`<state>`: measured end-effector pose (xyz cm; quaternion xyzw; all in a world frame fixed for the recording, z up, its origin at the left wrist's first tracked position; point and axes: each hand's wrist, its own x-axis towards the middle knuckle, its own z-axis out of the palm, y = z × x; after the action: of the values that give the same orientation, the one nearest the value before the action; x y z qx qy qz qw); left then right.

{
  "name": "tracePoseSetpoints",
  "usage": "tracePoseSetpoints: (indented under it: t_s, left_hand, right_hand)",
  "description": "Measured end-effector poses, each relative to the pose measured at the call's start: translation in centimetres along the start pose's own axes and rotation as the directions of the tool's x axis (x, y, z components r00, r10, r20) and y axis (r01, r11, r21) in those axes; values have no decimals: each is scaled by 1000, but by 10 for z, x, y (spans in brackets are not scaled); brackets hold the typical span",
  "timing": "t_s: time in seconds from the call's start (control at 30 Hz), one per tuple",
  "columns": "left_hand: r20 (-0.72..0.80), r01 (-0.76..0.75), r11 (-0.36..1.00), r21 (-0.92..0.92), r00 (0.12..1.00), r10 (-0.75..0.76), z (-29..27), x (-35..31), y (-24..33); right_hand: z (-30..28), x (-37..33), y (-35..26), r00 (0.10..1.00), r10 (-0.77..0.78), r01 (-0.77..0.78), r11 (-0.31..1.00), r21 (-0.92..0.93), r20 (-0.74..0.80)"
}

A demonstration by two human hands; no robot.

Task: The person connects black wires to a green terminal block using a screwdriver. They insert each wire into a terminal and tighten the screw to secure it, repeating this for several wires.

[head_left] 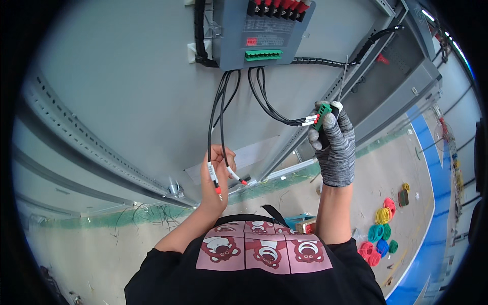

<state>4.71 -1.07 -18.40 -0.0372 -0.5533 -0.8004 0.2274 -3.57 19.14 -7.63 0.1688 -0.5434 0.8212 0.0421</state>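
Observation:
My gloved right hand is closed around a green terminal plug, into which several black wires with white sleeves and red ends run from the left. It also grips a screwdriver, whose thin shaft points up; the handle is mostly hidden. My bare left hand has its fingers curled at a black wire that ends in a white sleeve and red ferrule. Another such wire hangs across that hand. Above both hands is a grey device with a green terminal socket at its lower edge.
A grey cabinet panel surrounds the device. Bundled black cable runs right towards a perforated frame rail. On the floor at right lie coils of yellow wire, red wire and other colours. Wire scraps lie at left.

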Motion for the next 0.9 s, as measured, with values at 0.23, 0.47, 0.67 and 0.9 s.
tracePoseSetpoints:
  t_s: [0.23, 0.47, 0.67, 0.9]
  left_hand:
    - [1, 142, 983, -119, 990, -143, -10, -6, 7]
    - [542, 467, 846, -256, 794, -275, 32, 14, 30]
    - [688, 439, 864, -246, 707, -164, 92, 18, 76]
    - [719, -421, 889, 179, 673, 173, 77, 32, 76]
  right_hand:
    - [-16, 5, 11, 991, 37, -51, 993, 111, 131]
    - [-12, 5, 8, 992, 91, -102, 984, 146, 82]
    - [-11, 5, 6, 995, 95, -96, 993, 73, 25]
    - [-8, 2, 0, 998, 52, -53, 998, 46, 22]
